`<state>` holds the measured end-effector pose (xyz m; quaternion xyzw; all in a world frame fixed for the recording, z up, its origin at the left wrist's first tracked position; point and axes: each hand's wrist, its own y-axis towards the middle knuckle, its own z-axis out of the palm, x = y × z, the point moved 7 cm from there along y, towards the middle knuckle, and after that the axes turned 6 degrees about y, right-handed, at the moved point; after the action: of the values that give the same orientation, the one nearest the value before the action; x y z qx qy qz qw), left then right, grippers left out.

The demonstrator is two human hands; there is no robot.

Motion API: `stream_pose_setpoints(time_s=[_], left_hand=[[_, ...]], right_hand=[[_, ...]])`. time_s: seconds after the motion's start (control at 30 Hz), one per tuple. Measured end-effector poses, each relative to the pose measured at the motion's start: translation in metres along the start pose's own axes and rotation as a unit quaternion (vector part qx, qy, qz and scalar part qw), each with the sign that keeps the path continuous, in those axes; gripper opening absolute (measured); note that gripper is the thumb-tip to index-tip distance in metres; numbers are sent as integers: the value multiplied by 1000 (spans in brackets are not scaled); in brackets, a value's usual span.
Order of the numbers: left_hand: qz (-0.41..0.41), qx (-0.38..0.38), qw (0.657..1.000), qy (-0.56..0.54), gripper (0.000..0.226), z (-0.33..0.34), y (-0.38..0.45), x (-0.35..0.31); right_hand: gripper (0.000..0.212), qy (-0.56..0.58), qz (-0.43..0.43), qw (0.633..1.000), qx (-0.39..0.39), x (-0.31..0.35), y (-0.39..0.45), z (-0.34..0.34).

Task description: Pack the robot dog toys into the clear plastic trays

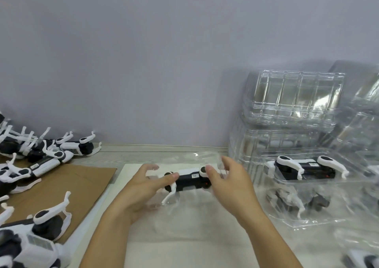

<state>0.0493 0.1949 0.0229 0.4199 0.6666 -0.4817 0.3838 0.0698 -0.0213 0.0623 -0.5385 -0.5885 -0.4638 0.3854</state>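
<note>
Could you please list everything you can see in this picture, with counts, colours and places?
Robot dog toy: one, black and white, centre, between both hands.
Clear tray: one, transparent, around that toy.
Loose toys: several, black and white, piled at the left; exact count unclear.
Packed trays: at least two, clear, stacked at the right, each holding a toy.
Empty trays: a stack, clear, far right by the wall.
Cardboard: one sheet, brown, left.
White sheet: one, under the hands.
Left hand: fingers on the toy.
Right hand: fingers on the toy.
</note>
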Motion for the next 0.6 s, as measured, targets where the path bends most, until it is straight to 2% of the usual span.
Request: stream_pose_setpoints(time_s=[0.07, 0.17, 0.27, 0.43, 0.53, 0.6], left_hand=[[-4, 14, 998, -60, 83, -3, 0, 2], [-3, 8, 994, -105, 68, -9, -1, 2], [-3, 8, 993, -120, 55, -10, -5, -2], [12, 35, 990, -135, 71, -7, -14, -19], [24, 37, 988, -149, 71, -2, -20, -31], [36, 41, 988, -141, 71, 2, -24, -40]], right_hand=[[9, 2, -42, 999, 19, 19, -6, 3], [16, -68, -75, 993, 64, 39, -14, 3], [27, -142, -67, 983, 90, 50, -24, -14], [45, -207, -93, 972, 60, 57, -74, -73], [38, -268, -94, 957, 55, 37, -110, -94], [40, -287, -72, 954, 55, 16, -124, -101]])
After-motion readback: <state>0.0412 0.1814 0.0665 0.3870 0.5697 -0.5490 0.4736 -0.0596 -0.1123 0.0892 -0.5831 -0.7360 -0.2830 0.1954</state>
